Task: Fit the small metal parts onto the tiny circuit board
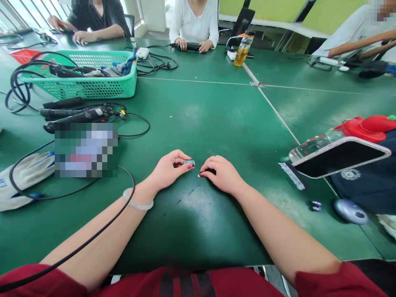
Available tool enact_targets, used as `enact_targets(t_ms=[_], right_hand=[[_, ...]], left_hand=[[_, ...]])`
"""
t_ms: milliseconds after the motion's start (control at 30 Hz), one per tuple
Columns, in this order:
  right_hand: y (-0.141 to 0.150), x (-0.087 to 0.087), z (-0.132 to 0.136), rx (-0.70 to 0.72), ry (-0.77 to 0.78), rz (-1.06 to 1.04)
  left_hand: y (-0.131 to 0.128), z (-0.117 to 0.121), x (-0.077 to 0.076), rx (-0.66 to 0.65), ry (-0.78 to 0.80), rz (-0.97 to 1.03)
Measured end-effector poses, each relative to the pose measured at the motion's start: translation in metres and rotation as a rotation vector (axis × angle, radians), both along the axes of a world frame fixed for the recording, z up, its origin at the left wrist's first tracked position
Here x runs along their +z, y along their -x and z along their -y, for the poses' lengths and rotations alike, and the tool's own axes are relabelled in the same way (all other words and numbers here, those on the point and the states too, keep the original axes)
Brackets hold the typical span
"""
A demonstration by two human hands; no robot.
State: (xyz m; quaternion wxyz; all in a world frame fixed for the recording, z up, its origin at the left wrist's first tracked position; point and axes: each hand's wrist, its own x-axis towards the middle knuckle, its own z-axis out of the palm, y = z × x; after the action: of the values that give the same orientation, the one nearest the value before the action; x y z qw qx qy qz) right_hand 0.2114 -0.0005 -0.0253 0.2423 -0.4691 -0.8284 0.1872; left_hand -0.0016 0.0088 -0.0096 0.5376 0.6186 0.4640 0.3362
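Note:
Just above the middle of the green table (188, 111), my left hand (170, 168) pinches a small, shiny, clear-and-dark piece (189, 163) between thumb and fingers. Its exact kind is too small to make out. A short gap to the right, my right hand (225, 175) is closed in a pinch, thumb and forefinger together. A tiny pale bit (199, 176) shows at those fingertips; what it is I cannot tell. Around my left wrist sits a pale bangle (139, 202), and a black cable (102, 233) runs across that forearm.
At left are a green basket (93, 84) of tools, black corded tools (80, 115) and white gloves (27, 175). A phone (343, 159), a clear bottle (315, 144) and a mouse (351, 211) lie at right. Several people sit around the table; a drink bottle (243, 51) stands farther back.

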Motion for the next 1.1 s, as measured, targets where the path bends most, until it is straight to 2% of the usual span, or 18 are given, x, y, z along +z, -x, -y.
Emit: enact_targets(t_ms=[233, 433, 633, 767, 933, 1100], right_hand=[[0.0024, 0.0018, 0.0007, -0.015, 0.033, 0.044], [0.0047, 0.0023, 0.0016, -0.053, 0.050, -0.004], [0.0042, 0.0029, 0.0006, -0.079, 0.065, -0.043], [0.0020, 0.0043, 0.0017, -0.037, 0.078, -0.035], [0.0028, 0.0019, 0.0024, -0.050, 0.041, 0.014], [0.0024, 0.0029, 0.0036, -0.153, -0.066, -0.090]], left_hand=[[0.0045, -0.0050, -0.0007, 0.027, 0.101, 0.242], [0.0080, -0.0082, -0.0047, 0.031, 0.116, 0.275], [0.0052, -0.0070, -0.0016, 0.048, 0.136, 0.307], [0.0027, -0.0065, -0.0006, 0.071, 0.130, 0.255], [0.0009, -0.0066, -0.0042, 0.070, 0.056, 0.106], [0.0004, -0.0055, -0.0066, 0.025, -0.018, 0.015]])
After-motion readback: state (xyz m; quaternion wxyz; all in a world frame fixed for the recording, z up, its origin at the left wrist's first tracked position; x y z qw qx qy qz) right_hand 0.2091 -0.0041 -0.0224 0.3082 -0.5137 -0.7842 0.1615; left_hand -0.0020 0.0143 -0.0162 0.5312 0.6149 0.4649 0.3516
